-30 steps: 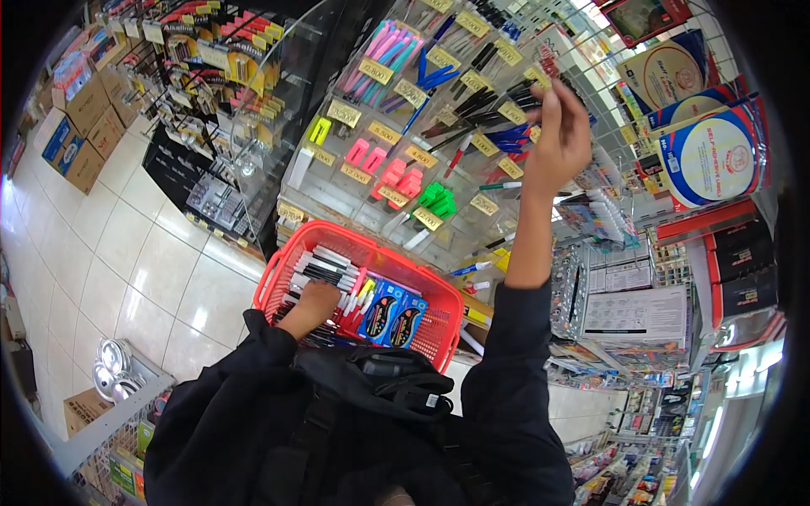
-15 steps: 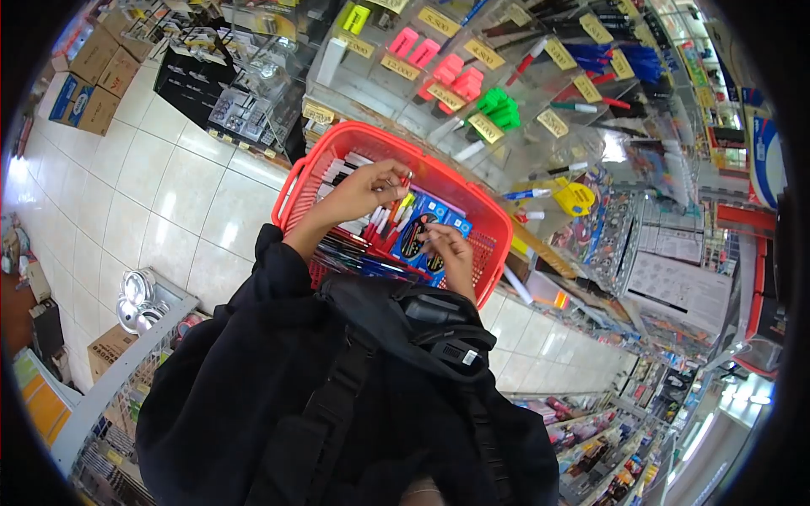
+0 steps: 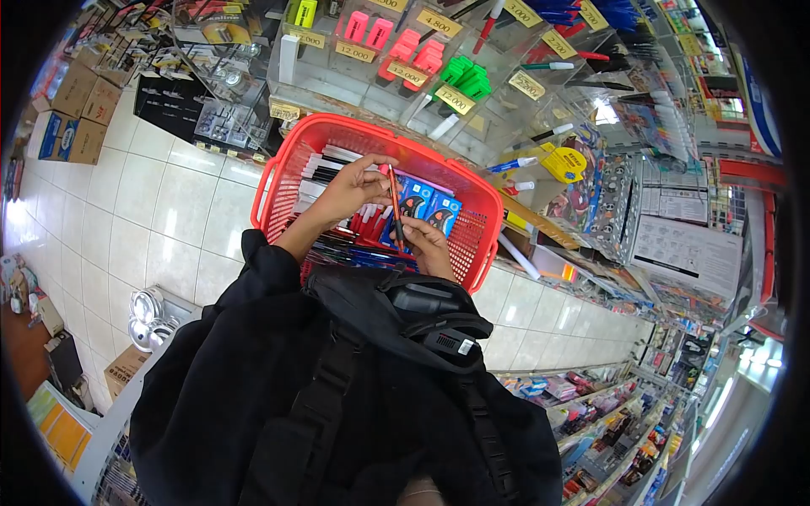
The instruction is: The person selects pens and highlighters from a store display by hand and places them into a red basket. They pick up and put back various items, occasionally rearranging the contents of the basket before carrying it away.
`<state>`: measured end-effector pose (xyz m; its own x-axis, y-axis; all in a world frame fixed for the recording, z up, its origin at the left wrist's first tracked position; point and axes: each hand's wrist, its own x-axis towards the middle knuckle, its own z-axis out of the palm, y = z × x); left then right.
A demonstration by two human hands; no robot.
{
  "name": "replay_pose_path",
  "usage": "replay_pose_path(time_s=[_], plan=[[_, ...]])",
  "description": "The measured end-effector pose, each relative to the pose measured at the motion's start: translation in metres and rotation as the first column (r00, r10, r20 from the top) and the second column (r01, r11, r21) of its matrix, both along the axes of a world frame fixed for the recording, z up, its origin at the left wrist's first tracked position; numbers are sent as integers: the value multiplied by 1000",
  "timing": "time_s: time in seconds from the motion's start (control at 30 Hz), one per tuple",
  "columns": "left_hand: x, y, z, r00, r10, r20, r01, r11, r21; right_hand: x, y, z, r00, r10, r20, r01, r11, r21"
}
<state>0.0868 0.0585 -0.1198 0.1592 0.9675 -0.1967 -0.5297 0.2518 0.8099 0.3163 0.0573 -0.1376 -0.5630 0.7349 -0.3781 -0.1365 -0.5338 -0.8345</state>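
Note:
A slim red-and-black pen is held upright in the view, over a red plastic basket. My left hand is closed with its fingertips at the pen's upper end. My right hand pinches the lower, dark end between thumb and fingers. Inside the basket, blue packs with dark printed shapes lie under and beside the right hand. White-and-black markers fill the left side. More pens lie along the near side, partly hidden by my wrists and bag.
Clear display bins hold green highlighters, pink highlighters and pens behind price labels, just beyond the basket. A black bag hangs at my front. Cardboard boxes stand on the tiled floor at left. Stocked shelves are at lower right.
The pen now stretches between both hands, which have come closer together; earlier the right hand hovered over the blue packs. The view has shifted, so the basket and shelf sit further left.

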Motion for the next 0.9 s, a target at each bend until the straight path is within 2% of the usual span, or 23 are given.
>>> replay_pose_path(time_s=[0.27, 0.4, 0.53, 0.57, 0.63, 0.7, 0.9], plan=[[-2, 1, -3, 1000, -2, -22, 4, 999, 52, 2, 3, -9, 999, 43, 5, -43, 999, 2], [2, 1, -4, 999, -13, -34, 14, 1000, 16, -3, 0, -2, 1000, 22, 5, -22, 1000, 5], [6, -3, -21, 952, -174, -252, 211, 969, 129, -4, 3, -2, 998, 54, 35, -55, 998, 32], [6, -4, -24, 906, -201, -372, 273, 950, 152, -4, 3, -2, 997, 59, 43, -61, 997, 45], [12, -7, -19, 895, -171, -411, 290, 924, 248, -1, 3, -8, 997, 49, 67, -52, 998, 37], [14, -7, -15, 841, -198, -503, 323, 930, 173, 0, 4, -11, 994, 46, 101, -50, 998, 39], [12, -11, -7, 769, -135, -624, 319, 928, 193, 1, 15, -3, 977, 139, 164, -159, 980, 122]])
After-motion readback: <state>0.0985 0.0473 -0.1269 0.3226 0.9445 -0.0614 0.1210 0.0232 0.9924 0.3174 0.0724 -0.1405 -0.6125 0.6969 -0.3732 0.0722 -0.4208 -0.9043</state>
